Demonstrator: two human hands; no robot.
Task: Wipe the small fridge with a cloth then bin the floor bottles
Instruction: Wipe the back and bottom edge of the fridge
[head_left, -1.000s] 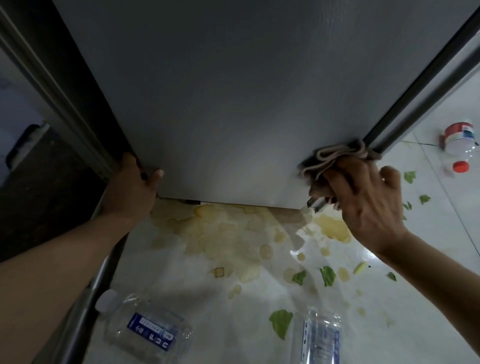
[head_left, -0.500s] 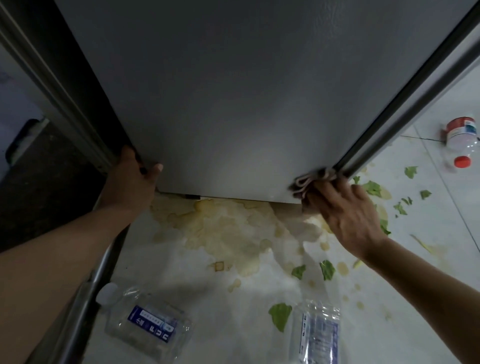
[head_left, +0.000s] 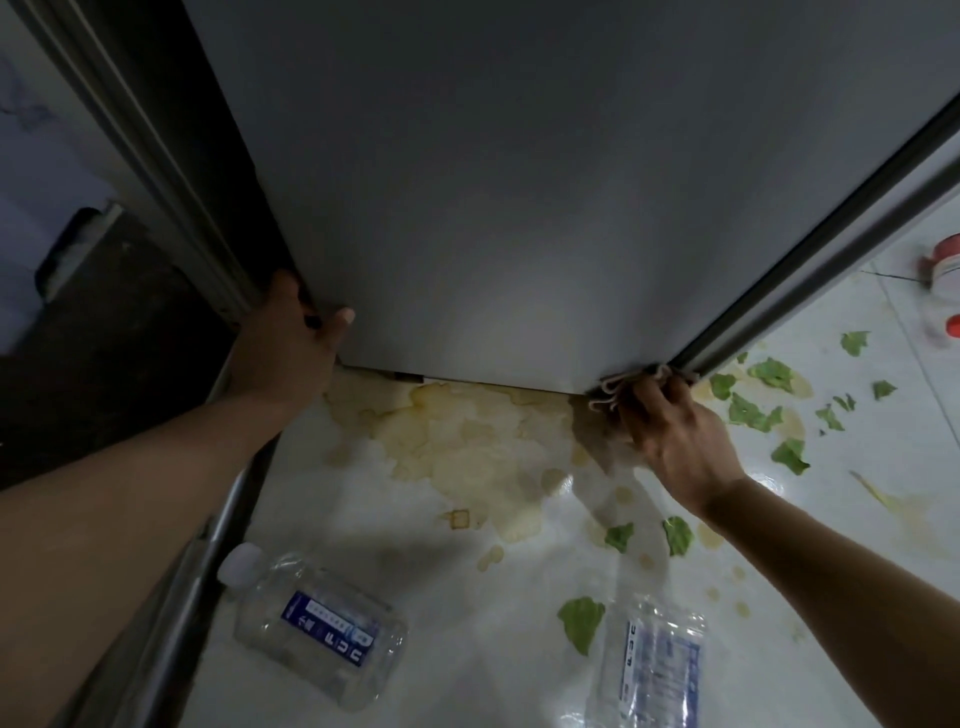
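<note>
We hold the small fridge (head_left: 519, 182) as our landmark. At its lower left corner our left hand (head_left: 283, 345) has stayed put, fingers hooked round the edge and thumb lying on the grey front, a grip clamped on the fridge to steady it.

What has changed is on the other side: over the last second our right hand (head_left: 675, 431) has slid the cloth (head_left: 615, 387) down the fridge's right edge, and it now sits at the very bottom right corner, where the dark seal strip (head_left: 779, 260) ends. We judge the stroke along that edge is finishing, so the wiping looks close to done on this face.

That hand reaches in from the right with the arm stretched, knuckles up, fingers curled over the bunched cloth and pressing it to the corner: a grip closed on the cloth.

The bottles are not yet binned. Below the fridge on the stained floor (head_left: 467, 519) lie a clear bottle (head_left: 317, 621) toward the left and a second clear bottle (head_left: 649, 670) toward the right; a red-capped bottle (head_left: 943, 275) lies to the right of the fridge, blurred.
</note>
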